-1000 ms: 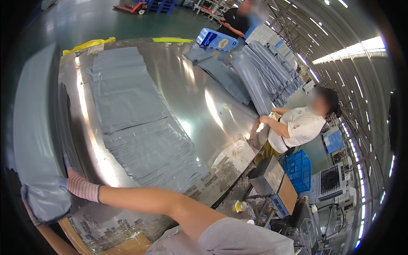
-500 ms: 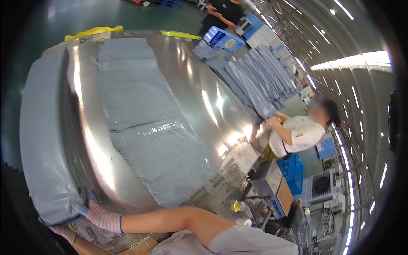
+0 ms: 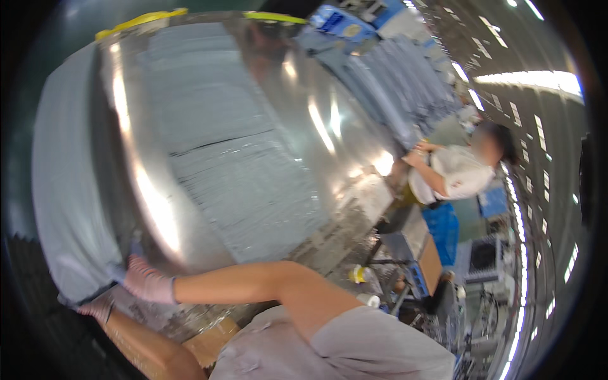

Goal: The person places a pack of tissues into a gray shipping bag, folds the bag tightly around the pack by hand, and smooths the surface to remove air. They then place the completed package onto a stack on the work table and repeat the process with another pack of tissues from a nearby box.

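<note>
A long, thick stack of grey plastic sheeting (image 3: 66, 171) lies along the left side of the shiny metal table (image 3: 149, 196). My right hand (image 3: 147, 278), in a pink-and-grey striped glove with grey-blue fingertips, grips its near right corner, thumb on the plastic and fingers along its side. At the near left corner my left hand (image 3: 98, 308), in a similar glove, holds the lower edge; most of its fingers are hidden by the stack. To the right, flat grey plastic sheets (image 3: 209, 101) lie in a long overlapping row, apart from both hands.
Folded grey bundles (image 3: 402, 82) are piled at the table's far right. A person in a white shirt (image 3: 465, 171) stands beside them. Nearer are a metal box-shaped machine (image 3: 405, 237), a blue bin (image 3: 446, 231) and a yellow-and-white tub (image 3: 358, 274). Yellow material (image 3: 142, 22) lines the far edge.
The view has tilted and blurred, so the table sits higher in the picture and the far standing person is mostly cut off. Both my hands remain at the stack's near end.
</note>
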### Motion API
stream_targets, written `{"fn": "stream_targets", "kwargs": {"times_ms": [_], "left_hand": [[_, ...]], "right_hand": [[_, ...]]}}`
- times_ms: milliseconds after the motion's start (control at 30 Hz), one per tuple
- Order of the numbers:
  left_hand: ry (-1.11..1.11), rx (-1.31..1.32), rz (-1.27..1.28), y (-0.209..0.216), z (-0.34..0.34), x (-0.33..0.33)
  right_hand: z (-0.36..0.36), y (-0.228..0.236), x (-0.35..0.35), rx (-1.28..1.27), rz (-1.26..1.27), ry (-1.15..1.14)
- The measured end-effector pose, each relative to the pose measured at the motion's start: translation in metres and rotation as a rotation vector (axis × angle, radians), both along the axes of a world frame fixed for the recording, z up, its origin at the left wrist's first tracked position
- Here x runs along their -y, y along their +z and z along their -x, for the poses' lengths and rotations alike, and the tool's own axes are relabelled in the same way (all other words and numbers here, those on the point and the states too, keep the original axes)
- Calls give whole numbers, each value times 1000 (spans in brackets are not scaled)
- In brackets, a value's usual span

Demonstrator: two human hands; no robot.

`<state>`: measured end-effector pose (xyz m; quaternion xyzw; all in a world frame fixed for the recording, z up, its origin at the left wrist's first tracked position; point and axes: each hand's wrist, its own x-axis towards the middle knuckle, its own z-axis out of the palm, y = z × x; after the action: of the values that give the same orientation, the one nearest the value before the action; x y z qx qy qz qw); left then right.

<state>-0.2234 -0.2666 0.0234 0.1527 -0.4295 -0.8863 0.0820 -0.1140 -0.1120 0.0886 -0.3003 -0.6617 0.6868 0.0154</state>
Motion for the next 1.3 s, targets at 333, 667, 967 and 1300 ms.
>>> {"fn": "stream_targets", "kwargs": {"times_ms": [333, 667, 967, 1300], "left_hand": [[-47, -43, -245, 22, 6, -17], [69, -24, 775, -101, 23, 31], [-569, -366, 1950, -38, -231, -80], [-659, -342, 2051, -43, -259, -102]], "right_hand": [[12, -42, -7, -77, 140, 176], [22, 10, -49, 50, -222, 517], [-257, -62, -200, 298, -1130, 215], [-501, -126, -250, 1092, -1119, -492]]}}
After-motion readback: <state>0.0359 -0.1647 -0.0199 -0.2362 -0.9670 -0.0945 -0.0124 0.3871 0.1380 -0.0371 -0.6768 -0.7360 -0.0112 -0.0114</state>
